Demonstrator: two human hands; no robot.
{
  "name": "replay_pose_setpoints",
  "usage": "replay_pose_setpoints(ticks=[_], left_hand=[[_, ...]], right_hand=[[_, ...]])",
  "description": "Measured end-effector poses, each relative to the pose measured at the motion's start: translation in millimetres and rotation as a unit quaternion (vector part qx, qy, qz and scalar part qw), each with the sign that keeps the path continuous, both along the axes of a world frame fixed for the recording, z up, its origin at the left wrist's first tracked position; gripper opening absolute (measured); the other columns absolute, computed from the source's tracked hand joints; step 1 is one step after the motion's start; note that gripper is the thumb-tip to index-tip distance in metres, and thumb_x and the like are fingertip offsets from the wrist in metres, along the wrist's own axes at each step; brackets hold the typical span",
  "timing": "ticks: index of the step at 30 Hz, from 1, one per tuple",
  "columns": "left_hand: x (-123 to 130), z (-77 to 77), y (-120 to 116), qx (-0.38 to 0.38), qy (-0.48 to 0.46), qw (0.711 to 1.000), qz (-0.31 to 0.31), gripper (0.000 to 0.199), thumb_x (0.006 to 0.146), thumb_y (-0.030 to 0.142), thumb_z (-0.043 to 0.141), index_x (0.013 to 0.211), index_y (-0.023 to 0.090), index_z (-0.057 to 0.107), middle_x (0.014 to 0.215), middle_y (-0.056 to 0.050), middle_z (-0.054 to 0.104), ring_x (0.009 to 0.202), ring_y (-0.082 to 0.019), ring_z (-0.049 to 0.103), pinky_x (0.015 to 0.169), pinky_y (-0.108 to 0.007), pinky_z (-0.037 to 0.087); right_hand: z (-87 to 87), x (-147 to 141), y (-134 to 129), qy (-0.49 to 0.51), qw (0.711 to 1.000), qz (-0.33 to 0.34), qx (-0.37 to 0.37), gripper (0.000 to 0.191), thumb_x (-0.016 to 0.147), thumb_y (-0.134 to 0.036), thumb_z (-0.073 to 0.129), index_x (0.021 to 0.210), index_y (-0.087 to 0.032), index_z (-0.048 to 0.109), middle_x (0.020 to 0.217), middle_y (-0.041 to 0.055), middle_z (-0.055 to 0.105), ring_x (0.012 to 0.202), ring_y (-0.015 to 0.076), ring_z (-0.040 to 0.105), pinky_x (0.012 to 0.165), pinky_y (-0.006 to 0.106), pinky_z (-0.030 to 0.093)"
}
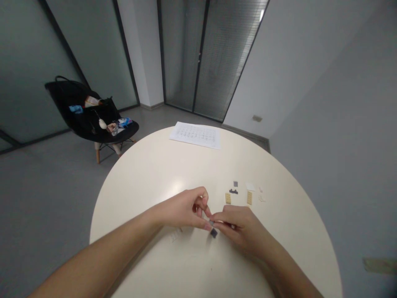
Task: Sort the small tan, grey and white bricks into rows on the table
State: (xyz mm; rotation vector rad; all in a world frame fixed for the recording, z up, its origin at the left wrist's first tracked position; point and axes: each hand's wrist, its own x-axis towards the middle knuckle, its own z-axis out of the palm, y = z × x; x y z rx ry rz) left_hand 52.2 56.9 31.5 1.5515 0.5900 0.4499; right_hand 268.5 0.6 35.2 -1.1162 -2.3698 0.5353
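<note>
The small grey brick piece (211,222) is between your fingertips, just above the near part of the round tabletop (139,174). Your right hand (240,225) pinches it, thumb and index finger nearly together. Your left hand (185,209) meets it from the other side, its thumb and index finger only a narrow gap apart; whether they grip the piece too, you cannot tell from this view. Just below your left thumb tip is a dark square piece (214,233) (held or lying loose, it is too small to tell).

Beyond your right hand you have two tan studded bricks, one on the left (228,198) and one on the right (249,198), standing apart. Behind the left one lie a dark notched piece (233,191) and a grey square piece (235,183); behind the right one is a white flat piece (250,187). Near your left wrist lie some clear pieces (173,236). At the far edge you have a printed sheet (195,135).
</note>
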Motion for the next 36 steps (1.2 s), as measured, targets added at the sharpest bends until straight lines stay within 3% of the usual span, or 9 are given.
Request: replay_pose_setpoints(ticks=[2, 6, 9, 11, 15, 21, 36], left_hand=[[-0.9, -0.5, 1.6, 0.020, 0.005, 1.000, 0.012, 0.039, 0.069, 0.024, 0.078, 0.086, 0.020, 0.042, 0.095, -0.006, 0.070, 0.068, -0.011, 0.055, 0.064, -0.025, 0.042], [-5.8, -0.7, 6.5, 0.096, 0.060, 0.993, 0.038, 0.023, 0.077, 0.027, 0.069, 0.086, 0.019, 0.049, 0.084, -0.001, 0.067, 0.068, -0.011, 0.053, 0.063, -0.024, 0.040], [-11.4, -0.2, 9.8, 0.149, 0.127, 0.979, 0.053, 0.016, 0.078, 0.030, 0.067, 0.080, 0.019, 0.056, 0.073, 0.002, 0.061, 0.065, -0.011, 0.051, 0.058, -0.022, 0.037], [-15.5, 0.0, 11.3, 0.165, 0.164, 0.971, 0.050, 0.013, 0.078, 0.030, 0.065, 0.078, 0.019, 0.058, 0.070, 0.003, 0.058, 0.063, -0.011, 0.050, 0.055, -0.021, 0.035], [-22.2, -0.8, 13.6, 0.181, 0.230, 0.956, 0.014, 0.009, 0.076, 0.027, 0.062, 0.079, 0.019, 0.063, 0.072, 0.002, 0.061, 0.062, -0.012, 0.053, 0.054, -0.021, 0.035], [-26.5, -2.8, 16.5, 0.196, 0.274, 0.941, -0.026, 0.011, 0.072, 0.022, 0.063, 0.081, 0.020, 0.070, 0.074, 0.001, 0.067, 0.065, -0.013, 0.058, 0.057, -0.022, 0.037], [-25.9, -1.3, 16.0, 0.216, 0.284, 0.934, -0.015, 0.014, 0.072, 0.018, 0.060, 0.079, 0.020, 0.071, 0.074, 0.001, 0.070, 0.064, -0.013, 0.060, 0.057, -0.022, 0.038]], right_hand=[[1.0, 8.9, 3.3, 0.018, 0.999, -0.041, 0.014, 0.015, 0.090, -0.029, 0.058, 0.093, -0.023, 0.072, 0.071, 0.0010, 0.062, 0.059, 0.0101, 0.052, 0.056, 0.021, 0.038], [0.7, 45.9, 13.0, 0.030, 0.975, -0.210, 0.063, 0.019, 0.087, -0.036, 0.060, 0.091, -0.022, 0.071, 0.089, 0.0046, 0.067, 0.051, 0.0087, 0.048, 0.051, 0.024, 0.039], [-4.3, 84.1, 20.3, 0.000, 0.940, -0.335, 0.062, 0.025, 0.080, -0.044, 0.061, 0.085, -0.021, 0.071, 0.074, 0.0025, 0.067, 0.049, 0.0117, 0.050, 0.051, 0.027, 0.040], [-9.3, 108.1, 24.0, -0.037, 0.922, -0.385, 0.026, 0.029, 0.075, -0.047, 0.062, 0.083, -0.021, 0.072, 0.066, 0.0020, 0.067, 0.051, 0.0143, 0.054, 0.052, 0.028, 0.040], [-17.2, 139.0, 26.9, -0.091, 0.907, -0.407, -0.065, 0.031, 0.069, -0.045, 0.061, 0.085, -0.020, 0.072, 0.068, 0.0033, 0.069, 0.060, 0.0184, 0.060, 0.057, 0.030, 0.042], [-19.2, 146.6, 22.4, -0.101, 0.895, -0.385, -0.201, 0.024, 0.065, -0.032, 0.058, 0.083, -0.018, 0.067, 0.059, 0.0005, 0.064, 0.055, 0.0164, 0.057, 0.053, 0.027, 0.039], [-22.6, 147.7, 22.5, -0.090, 0.876, -0.424, -0.213, 0.013, 0.061, -0.031, 0.066, 0.067, -0.020, 0.064, 0.053, 0.0000, 0.062, 0.050, 0.0146, 0.054, 0.049, 0.026, 0.035]])
